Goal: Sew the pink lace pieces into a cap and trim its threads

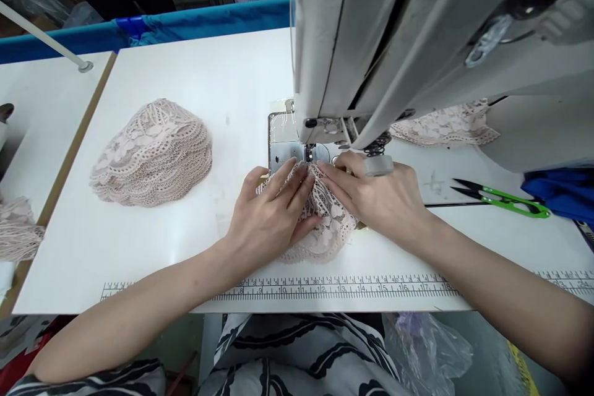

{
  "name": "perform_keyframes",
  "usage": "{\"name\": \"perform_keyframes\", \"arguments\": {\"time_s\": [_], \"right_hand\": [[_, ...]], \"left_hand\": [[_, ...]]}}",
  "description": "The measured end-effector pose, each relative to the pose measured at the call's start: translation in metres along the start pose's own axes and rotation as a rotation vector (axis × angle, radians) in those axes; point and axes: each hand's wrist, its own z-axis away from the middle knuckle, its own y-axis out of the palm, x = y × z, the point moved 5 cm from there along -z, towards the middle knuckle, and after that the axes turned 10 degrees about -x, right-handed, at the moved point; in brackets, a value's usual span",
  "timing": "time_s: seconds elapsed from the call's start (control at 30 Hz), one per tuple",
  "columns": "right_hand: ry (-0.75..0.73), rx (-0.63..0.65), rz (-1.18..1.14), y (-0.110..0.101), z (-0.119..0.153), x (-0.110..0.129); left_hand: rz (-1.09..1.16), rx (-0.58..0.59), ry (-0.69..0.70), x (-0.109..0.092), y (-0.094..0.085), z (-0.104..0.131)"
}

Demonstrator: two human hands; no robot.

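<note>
1. Step in hand: the work looks to be guiding a scalloped lace piece (331, 232) up to the presser foot (309, 153) of the sewing machine (352, 31); whether stitches are going in cannot be told from here.

2. Where the lace is: on the bench (245, 80), directly on the wearer's side of the presser foot, its gathered end right up against the foot and partly hidden by fingers.

3. Grip, left: the left hand (273, 207) lies just left of and nearer than the presser foot, fingers spread and palm down, pressing on the lace rather than closing around it.

4. Grip, right: the right hand (374, 195) is just right of the foot, index finger stretched onto the lace folds, other fingers partly hidden; I cannot tell whether it pinches any fabric.

5. What the next move calls for, in my judgement: even, light pressure from both hands, folds held in line with the foot and fingertips clear of the needle.

6. Look of the lace: pale pinkish beige, openwork, with floral motifs and rows of small eyelets. It bunches into narrow folds at the foot and fans out toward the wearer to a wavy edge.

7. Nearby: a lace stack (153, 158) well left of the foot; green-handled thread snips (505, 198) well right of it.
</note>
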Motion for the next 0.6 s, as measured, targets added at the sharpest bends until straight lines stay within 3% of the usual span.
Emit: {"name": "perform_keyframes", "arguments": {"time_s": [0.6], "right_hand": [[0.095, 0.1, -0.016, 0.0043, -0.0029, -0.0037]], "left_hand": [[-0.024, -0.017, -0.022, 0.0014, 0.0052, -0.0015]]}}
